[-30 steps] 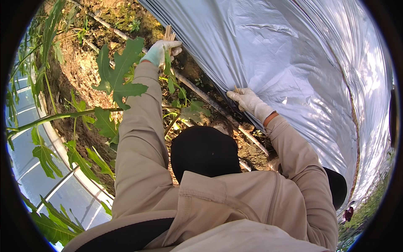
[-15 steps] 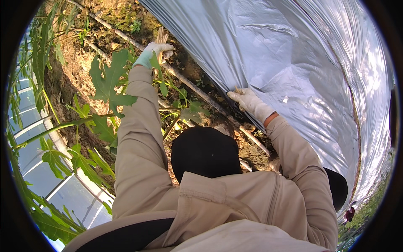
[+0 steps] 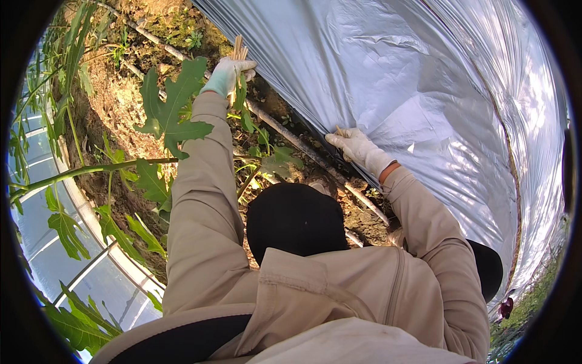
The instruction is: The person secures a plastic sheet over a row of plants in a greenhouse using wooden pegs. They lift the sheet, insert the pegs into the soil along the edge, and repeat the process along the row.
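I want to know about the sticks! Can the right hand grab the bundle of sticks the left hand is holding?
Probably not from there. The right hand grips the silver plastic sheet edge, well apart from the sticks in the left hand; leafy stems lie between.

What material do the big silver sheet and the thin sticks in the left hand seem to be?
Sheet: probably thin plastic film, glossy silver, since it wrinkles and reflects light. Sticks in the left hand: likely dry wood or bamboo, pale tan and matte.

Farm plot inside greenhouse: bare soil bed (image 3: 124, 103), lobed-leaf plants (image 3: 173, 106), silver plastic mulch sheet (image 3: 388, 85) stretched over ground, translucent greenhouse panels with frame bars (image 3: 66, 267) along left edge.
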A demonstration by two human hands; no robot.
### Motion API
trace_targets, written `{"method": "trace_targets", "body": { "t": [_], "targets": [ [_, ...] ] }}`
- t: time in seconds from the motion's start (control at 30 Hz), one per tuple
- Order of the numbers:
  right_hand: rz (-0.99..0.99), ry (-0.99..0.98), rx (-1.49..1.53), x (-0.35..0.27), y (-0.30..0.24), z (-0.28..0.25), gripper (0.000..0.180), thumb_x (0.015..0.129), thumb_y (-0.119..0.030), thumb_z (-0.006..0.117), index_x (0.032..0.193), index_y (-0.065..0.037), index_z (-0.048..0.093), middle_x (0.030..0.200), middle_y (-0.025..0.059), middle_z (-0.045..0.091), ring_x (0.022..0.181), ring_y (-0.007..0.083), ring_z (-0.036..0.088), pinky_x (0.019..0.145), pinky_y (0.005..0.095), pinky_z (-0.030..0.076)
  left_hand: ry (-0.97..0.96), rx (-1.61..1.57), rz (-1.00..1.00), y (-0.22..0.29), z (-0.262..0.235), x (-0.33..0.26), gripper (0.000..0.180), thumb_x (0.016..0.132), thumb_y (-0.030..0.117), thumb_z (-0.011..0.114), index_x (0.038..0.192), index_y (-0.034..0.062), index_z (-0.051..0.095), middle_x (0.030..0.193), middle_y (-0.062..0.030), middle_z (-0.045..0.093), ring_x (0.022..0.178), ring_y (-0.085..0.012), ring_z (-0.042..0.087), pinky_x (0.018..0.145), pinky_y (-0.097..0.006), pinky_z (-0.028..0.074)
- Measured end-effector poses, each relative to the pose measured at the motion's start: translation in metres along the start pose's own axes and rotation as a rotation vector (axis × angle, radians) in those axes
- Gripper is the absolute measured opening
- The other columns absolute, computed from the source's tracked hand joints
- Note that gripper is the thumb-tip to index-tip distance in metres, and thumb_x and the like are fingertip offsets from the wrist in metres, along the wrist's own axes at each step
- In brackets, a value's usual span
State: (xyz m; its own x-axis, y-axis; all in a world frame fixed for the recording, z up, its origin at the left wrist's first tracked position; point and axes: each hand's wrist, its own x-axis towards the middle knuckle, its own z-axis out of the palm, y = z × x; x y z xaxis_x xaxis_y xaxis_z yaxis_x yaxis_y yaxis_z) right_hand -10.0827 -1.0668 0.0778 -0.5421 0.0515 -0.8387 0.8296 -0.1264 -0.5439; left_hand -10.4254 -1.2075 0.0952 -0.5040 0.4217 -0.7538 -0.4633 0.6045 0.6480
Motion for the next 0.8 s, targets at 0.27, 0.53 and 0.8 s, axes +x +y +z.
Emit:
{"method": "trace_targets", "body": {
  "t": [0.27, 0.53, 0.8],
  "targets": [
    [0.040, 0.008, -0.036, 0.000, -0.006, 0.000, 0.052, 0.090, -0.042, 0.069, 0.119, 0.001, 0.065, 0.068, 0.0005, 0.055, 0.056, 0.0096, 0.049, 0.052, 0.0286, 0.043, -0.012, 0.082, 0.027, 0.001, -0.010, -0.009, 0.013, 0.087, 0.011, 0.069, 0.085, -0.0020, 0.065, 0.070, -0.0093, 0.064, 0.057, -0.0141, 0.056, 0.051, -0.026, 0.043],
    [0.072, -0.003, -0.113, -0.003, -0.014, 0.000, 0.059, 0.090, -0.043, 0.068, 0.127, 0.002, 0.060, 0.075, 0.0065, 0.062, 0.056, 0.0121, 0.051, 0.054, 0.0302, 0.046, -0.020, 0.167, -0.030, -0.004, -0.023, -0.013, 0.018, 0.086, 0.014, 0.071, 0.091, -0.0021, 0.063, 0.071, -0.0089, 0.064, 0.058, -0.0145, 0.056, 0.053, -0.028, 0.044],
    [-0.012, 0.056, -0.183, 0.000, -0.008, 0.006, 0.052, 0.091, -0.042, 0.068, 0.122, 0.000, 0.063, 0.069, 0.0048, 0.059, 0.054, 0.0120, 0.049, 0.054, 0.0310, 0.045, 0.102, 0.334, -0.025, 0.002, -0.017, -0.019, 0.020, 0.086, 0.017, 0.071, 0.090, -0.0013, 0.067, 0.073, -0.0071, 0.064, 0.060, -0.0143, 0.056, 0.053, -0.029, 0.043]
  ]
}}
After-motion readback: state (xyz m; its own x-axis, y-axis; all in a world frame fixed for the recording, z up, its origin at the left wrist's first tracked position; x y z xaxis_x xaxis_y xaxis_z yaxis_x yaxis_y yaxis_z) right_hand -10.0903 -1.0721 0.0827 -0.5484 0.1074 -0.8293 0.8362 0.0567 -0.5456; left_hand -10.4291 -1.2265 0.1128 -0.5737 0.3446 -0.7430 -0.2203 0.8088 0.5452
